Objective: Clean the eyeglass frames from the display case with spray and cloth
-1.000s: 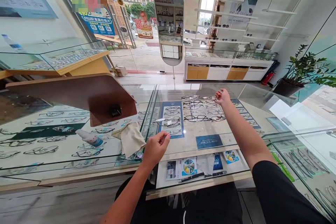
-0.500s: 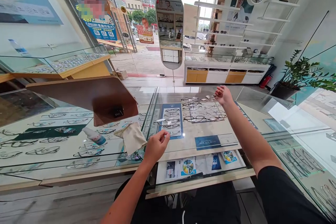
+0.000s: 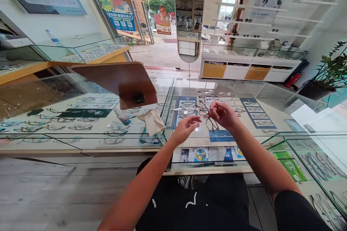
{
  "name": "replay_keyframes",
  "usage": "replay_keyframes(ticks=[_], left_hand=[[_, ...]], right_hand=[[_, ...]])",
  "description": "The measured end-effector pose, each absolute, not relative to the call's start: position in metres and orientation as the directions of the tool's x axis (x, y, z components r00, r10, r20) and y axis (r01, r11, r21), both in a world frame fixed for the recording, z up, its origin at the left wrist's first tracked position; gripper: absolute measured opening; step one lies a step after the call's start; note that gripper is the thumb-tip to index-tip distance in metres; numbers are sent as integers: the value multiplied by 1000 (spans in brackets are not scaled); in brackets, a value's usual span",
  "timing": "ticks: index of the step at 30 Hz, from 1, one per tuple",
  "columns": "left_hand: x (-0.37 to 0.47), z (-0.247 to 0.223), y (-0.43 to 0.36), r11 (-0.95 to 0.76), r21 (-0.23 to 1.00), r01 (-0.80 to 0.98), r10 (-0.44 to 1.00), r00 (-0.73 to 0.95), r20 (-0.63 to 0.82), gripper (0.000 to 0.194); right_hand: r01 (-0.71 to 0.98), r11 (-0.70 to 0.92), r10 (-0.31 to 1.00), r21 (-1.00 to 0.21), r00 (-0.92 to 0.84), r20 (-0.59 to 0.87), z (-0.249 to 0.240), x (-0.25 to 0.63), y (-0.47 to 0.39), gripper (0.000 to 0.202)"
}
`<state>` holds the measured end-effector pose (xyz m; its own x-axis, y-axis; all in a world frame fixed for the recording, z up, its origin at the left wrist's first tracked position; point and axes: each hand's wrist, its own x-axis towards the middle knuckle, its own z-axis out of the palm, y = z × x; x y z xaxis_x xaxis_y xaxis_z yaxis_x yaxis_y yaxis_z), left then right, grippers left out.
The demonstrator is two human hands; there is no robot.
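Above the glass counter [image 3: 195, 135], my right hand [image 3: 223, 116] is closed on a pair of eyeglasses [image 3: 211, 125], pinched by the frame with its lenses hanging tilted to the left. My left hand [image 3: 184, 130] is just to the left, fingers stretched and slightly apart, holding nothing; its fingertips are close to the eyeglasses but seem not to touch them. Several more eyeglasses [image 3: 207, 93] lie on the counter behind my hands. Further eyeglasses rest on a blue-bordered display card [image 3: 178, 115], partly hidden by my left hand.
A beige cloth [image 3: 154, 122] and a small white-and-blue bottle [image 3: 122, 117] lie left of my hands. Behind them stands a brown tilted board [image 3: 135, 83]. Another display card [image 3: 257, 112] is at right. An oval mirror [image 3: 189, 18] and a potted plant [image 3: 322, 83] stand beyond the counter.
My right hand has come back from the counter's far side with the eyeglasses, toward my left hand. The left hand has opened from a curl. The camera view has shifted.
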<state>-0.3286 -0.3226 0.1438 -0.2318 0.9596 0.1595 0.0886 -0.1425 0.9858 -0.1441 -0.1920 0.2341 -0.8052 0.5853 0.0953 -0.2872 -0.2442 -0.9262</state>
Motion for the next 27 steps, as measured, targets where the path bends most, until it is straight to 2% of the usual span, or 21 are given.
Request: replay_keyframes(ticks=[2, 4, 9, 11, 15, 20, 24, 27], left_hand=[[-323, 137, -314, -180, 981, -68, 961, -223, 161, 63], [-321, 129, -308, -190, 971, -146, 958, -246, 151, 65], [-323, 119, -310, -193, 971, -139, 942, -302, 145, 57], [-323, 120, -313, -200, 974, -108, 934, -320, 157, 54], [-322, 126, -318, -191, 981, -45, 920, -357, 162, 46], [-321, 132, -322, -187, 981, -57, 911, -383, 152, 43], [-321, 133, -325, -185, 981, -59, 899, -414, 145, 40], [-322, 132, -325, -192, 980, -51, 894, -420, 153, 39]], right_hand=[[-298, -267, 565, -916, -819, 102, 221, -151, -200, 33], [-309, -303, 558, -902, -825, 95, 209, -157, -203, 34], [-271, -462, 537, -844, -843, -23, 194, -160, -203, 34], [-259, -479, 543, -839, -838, -51, 191, -158, -201, 34], [-306, -388, 569, -869, -822, 35, 182, -154, -196, 31], [-264, -330, 611, -907, -792, 8, 170, -156, -196, 30], [-141, -234, 666, -962, -744, -52, 160, -158, -195, 22], [-48, -197, 612, -979, -786, -85, 153, -159, -195, 26]])
